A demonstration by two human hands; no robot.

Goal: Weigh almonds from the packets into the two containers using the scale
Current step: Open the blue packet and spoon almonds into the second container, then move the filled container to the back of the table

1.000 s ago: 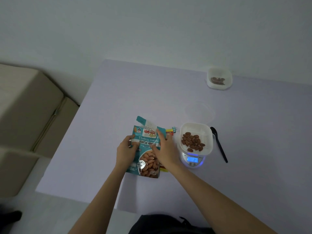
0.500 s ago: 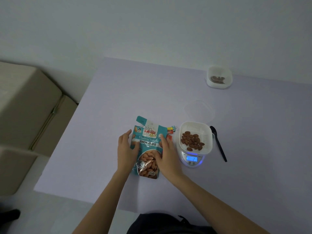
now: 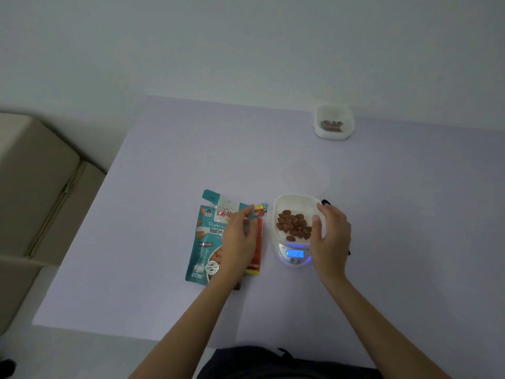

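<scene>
My right hand [image 3: 332, 242] is at the right side of the white container [image 3: 292, 207], thumb and fingers curled over its rim, while the container sits on the scale [image 3: 295, 254] with a small heap of almonds [image 3: 293, 227] in it. My left hand [image 3: 237, 242] lies over the teal packet [image 3: 205, 242], flat on the table beside a red packet [image 3: 258, 242]; its fingers are loosely bent near the packet's top, and I cannot tell whether they pinch it or only rest there. The display glows with a reading, so I take this portion as weighed and the step as lifting the container off. To do it well I want a firm hold on the rim and a straight, level lift, because a one-sided grip may tip it and spill the nuts. The black spoon [image 3: 325, 202] lies just behind my fingers, so I should avoid knocking it. The other container [image 3: 333, 135], also holding almonds, stands well apart at the far edge.
</scene>
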